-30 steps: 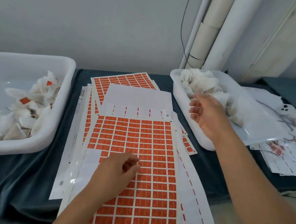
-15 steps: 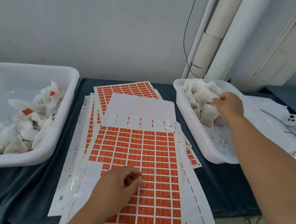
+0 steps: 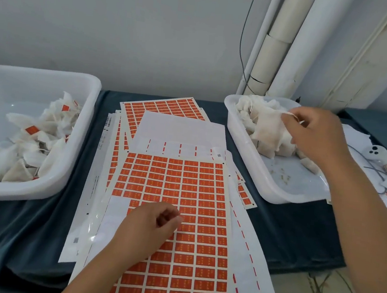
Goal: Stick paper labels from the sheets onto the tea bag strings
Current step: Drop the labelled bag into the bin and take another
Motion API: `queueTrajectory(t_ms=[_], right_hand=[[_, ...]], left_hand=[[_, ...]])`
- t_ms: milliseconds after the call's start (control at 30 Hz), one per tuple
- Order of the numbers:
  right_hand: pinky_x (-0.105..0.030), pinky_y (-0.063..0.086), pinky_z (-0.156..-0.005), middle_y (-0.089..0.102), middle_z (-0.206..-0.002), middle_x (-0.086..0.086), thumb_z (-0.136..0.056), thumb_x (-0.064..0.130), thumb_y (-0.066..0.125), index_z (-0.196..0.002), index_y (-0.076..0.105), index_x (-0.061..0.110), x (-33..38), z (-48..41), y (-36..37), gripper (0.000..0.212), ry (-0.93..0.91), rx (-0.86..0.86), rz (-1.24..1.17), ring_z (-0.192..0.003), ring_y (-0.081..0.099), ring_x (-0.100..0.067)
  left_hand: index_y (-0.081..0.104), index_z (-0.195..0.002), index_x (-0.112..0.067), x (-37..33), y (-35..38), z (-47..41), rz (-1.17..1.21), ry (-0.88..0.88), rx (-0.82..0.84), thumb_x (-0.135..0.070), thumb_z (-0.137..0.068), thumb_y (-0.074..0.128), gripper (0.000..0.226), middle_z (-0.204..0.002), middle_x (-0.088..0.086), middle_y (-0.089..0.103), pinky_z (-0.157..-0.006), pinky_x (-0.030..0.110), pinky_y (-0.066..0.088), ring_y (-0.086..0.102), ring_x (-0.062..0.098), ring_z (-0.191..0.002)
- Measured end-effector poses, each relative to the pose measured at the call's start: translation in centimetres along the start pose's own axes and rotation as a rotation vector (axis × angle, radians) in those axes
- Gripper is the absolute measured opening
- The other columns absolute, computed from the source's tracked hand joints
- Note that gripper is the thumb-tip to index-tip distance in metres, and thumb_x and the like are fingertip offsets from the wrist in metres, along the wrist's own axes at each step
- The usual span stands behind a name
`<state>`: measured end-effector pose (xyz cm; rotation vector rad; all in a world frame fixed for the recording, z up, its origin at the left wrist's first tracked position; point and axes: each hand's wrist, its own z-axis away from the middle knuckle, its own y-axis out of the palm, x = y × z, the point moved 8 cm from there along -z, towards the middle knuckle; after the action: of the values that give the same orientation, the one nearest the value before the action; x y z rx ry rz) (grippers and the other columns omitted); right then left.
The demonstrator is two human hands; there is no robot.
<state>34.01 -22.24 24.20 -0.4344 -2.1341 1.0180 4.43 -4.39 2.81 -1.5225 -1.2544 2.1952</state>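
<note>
On my head view, the left hand (image 3: 150,227) rests on the top label sheet (image 3: 194,194), the orange grid lying in the middle of the dark blue cloth (image 3: 23,236). Its fingers are curled with the tips drawn to the thumb at the sheet's surface. I can't tell whether they have a label between them.

The right hand (image 3: 315,133) is over the right tub (image 3: 278,197), fingers and thumb pinching the upper corner of a tea bag (image 3: 267,130), with a loop of string showing at the fingertips. That bag hangs against the heap of unlabelled bags at the far end of the tub.

The left tub (image 3: 81,134) holds labelled tea bags (image 3: 28,143) with orange tags. More sheets (image 3: 168,106) fan out behind the top one, and a white phone (image 3: 378,152) lies beyond the right tub.
</note>
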Motion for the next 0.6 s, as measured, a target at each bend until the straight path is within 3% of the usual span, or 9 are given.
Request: queueTrajectory(t_ms=[167,267,333,400,467,600], right_hand=[[-0.026,0.041,-0.06,0.07,-0.066,0.014,-0.101,0.042,0.063,-0.086,0.074,0.034,5.7,6.9,1.5,0.02,-0.011,0.251,-0.189,-0.059,0.063,0.0],[-0.017,0.046,-0.058,0.071,-0.071,0.022,-0.101,0.046,0.06,-0.096,0.075,0.042,8.7,11.9,5.2,0.016,-0.004,0.445,-0.261,-0.066,0.068,0.001],[-0.012,0.049,-0.054,0.072,-0.077,0.024,-0.1,0.047,0.061,-0.094,0.074,0.045,9.9,14.8,8.0,0.014,0.05,0.553,-0.352,-0.069,0.071,-0.002],[-0.01,0.049,-0.054,0.074,-0.076,0.018,-0.098,0.047,0.063,-0.091,0.076,0.044,10.7,17.1,10.3,0.015,0.127,0.614,-0.475,-0.066,0.072,-0.007],[-0.013,0.052,-0.054,0.074,-0.073,0.014,-0.097,0.051,0.064,-0.092,0.073,0.053,11.0,18.6,11.7,0.011,0.173,0.633,-0.532,-0.065,0.072,-0.01],[-0.019,0.057,-0.064,0.076,-0.08,0.015,-0.09,0.069,0.052,-0.095,0.069,0.058,10.7,20.0,12.7,0.021,0.201,0.651,-0.562,-0.071,0.074,-0.013]], left_hand=[[0.054,-0.119,-0.054,-1.7,-0.7,0.5,0.076,-0.034,0.061,-0.084,-0.083,0.053,0.047,-0.101,-0.032,0.064,-0.072,0.011,0.053,0.067,-0.001,-0.09],[0.054,-0.134,-0.049,-3.4,-2.3,1.3,0.191,-0.003,-0.064,-0.093,-0.073,0.048,0.075,-0.122,-0.029,0.064,-0.08,0.014,0.056,0.067,0.0,-0.103],[0.055,-0.136,-0.048,-4.4,-3.0,2.2,0.377,0.056,-0.124,-0.093,-0.076,0.055,0.075,-0.131,-0.028,0.063,-0.086,0.018,0.059,0.067,0.0,-0.111],[0.062,-0.129,-0.054,-4.8,-3.4,3.2,0.594,0.053,-0.116,-0.085,-0.075,0.065,0.062,-0.123,-0.028,0.067,-0.081,0.023,0.064,0.071,0.002,-0.106],[0.073,-0.109,-0.053,-5.0,-3.6,4.1,0.701,0.038,-0.1,-0.078,-0.08,0.068,0.039,-0.105,-0.021,0.074,-0.072,0.021,0.063,0.074,0.005,-0.096],[0.075,-0.085,-0.03,-3.7,-4.3,5.4,0.671,-0.093,-0.16,-0.08,-0.074,0.055,0.055,-0.083,-0.006,0.071,-0.071,0.025,0.064,0.074,0.011,-0.083]])
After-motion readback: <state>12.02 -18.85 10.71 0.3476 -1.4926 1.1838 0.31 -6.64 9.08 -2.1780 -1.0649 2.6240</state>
